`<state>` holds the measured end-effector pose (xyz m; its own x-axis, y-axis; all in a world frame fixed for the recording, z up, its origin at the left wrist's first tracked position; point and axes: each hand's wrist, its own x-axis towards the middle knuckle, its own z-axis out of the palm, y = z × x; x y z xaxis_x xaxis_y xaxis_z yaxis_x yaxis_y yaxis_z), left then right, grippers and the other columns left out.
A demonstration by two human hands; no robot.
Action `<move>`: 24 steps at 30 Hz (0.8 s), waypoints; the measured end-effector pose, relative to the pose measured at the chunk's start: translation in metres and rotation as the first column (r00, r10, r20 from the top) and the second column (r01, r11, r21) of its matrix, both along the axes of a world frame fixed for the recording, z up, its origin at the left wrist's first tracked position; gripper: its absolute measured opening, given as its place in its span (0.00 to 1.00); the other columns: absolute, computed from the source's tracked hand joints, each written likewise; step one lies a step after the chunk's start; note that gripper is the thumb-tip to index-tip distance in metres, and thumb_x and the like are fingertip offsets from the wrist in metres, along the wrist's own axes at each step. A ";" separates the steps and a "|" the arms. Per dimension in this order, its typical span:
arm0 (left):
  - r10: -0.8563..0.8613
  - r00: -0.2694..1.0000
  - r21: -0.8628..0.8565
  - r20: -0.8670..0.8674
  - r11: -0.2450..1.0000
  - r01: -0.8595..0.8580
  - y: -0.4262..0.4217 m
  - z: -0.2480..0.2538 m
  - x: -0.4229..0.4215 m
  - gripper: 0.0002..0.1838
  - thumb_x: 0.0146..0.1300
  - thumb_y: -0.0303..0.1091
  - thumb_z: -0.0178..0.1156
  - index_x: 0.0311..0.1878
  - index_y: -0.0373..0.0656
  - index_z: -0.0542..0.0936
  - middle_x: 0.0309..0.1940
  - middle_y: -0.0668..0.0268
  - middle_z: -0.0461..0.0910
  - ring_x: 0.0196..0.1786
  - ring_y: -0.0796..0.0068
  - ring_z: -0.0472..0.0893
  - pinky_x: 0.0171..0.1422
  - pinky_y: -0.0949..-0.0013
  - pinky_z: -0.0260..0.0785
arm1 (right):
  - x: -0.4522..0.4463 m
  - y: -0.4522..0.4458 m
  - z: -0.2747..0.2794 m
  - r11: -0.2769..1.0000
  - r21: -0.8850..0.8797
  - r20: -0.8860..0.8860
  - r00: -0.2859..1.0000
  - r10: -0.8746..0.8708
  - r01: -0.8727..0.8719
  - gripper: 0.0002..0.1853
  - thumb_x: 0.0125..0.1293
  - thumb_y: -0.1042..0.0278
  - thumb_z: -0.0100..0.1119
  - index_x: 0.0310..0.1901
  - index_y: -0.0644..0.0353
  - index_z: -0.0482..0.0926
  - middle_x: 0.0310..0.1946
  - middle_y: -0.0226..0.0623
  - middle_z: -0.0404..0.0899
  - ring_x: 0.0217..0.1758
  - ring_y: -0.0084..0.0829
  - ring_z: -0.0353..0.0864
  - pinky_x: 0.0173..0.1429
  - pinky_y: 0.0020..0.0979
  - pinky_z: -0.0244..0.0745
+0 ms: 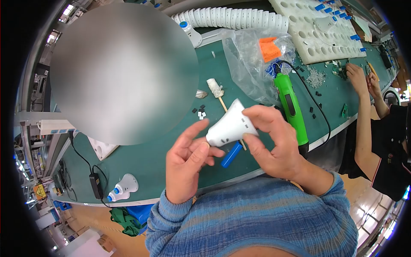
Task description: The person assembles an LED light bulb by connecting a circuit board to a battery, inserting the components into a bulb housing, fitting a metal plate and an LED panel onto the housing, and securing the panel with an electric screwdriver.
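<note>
A white flared plastic housing (232, 124) with small slots and dark holes is held tilted above the table. My right hand (276, 143) grips its right-hand end between thumb and fingers. At the lower left end, my left hand (188, 156) pinches the rim with its thumb and fingertips. Below the housing lies a blue cylindrical piece (232, 155), beside a wooden stick (223, 104) topped with a white wrapped head (215, 87). Small black and white square pads (201, 113) lie to the left of the housing.
A green power screwdriver (291, 107) with a black cord lies right, near a plastic bag (246, 64). Behind are a row of nested white parts (231, 18) and a foam tray (306, 36). A co-worker's hands (361, 79) are at right. A blurred disc hides the left.
</note>
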<state>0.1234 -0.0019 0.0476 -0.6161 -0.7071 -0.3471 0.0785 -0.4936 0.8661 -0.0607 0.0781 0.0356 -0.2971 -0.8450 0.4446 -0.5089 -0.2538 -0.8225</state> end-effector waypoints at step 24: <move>0.229 0.893 0.130 -0.388 0.973 -0.193 0.005 -0.037 -0.004 0.19 0.71 0.41 0.51 0.58 0.41 0.67 0.42 0.61 0.78 0.49 0.69 0.80 0.54 0.61 0.77 | -0.011 0.005 0.007 0.995 0.099 0.041 0.999 0.025 -0.029 0.22 0.49 0.81 0.66 0.49 0.61 0.76 0.41 0.40 0.74 0.25 0.25 0.75 0.29 0.25 0.74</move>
<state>0.1189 0.0035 0.0103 -0.5551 -0.8142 -0.1700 0.5175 -0.4981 0.6957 -0.0712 0.0832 0.0424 -0.2894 -0.8925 0.3460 -0.4691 -0.1829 -0.8640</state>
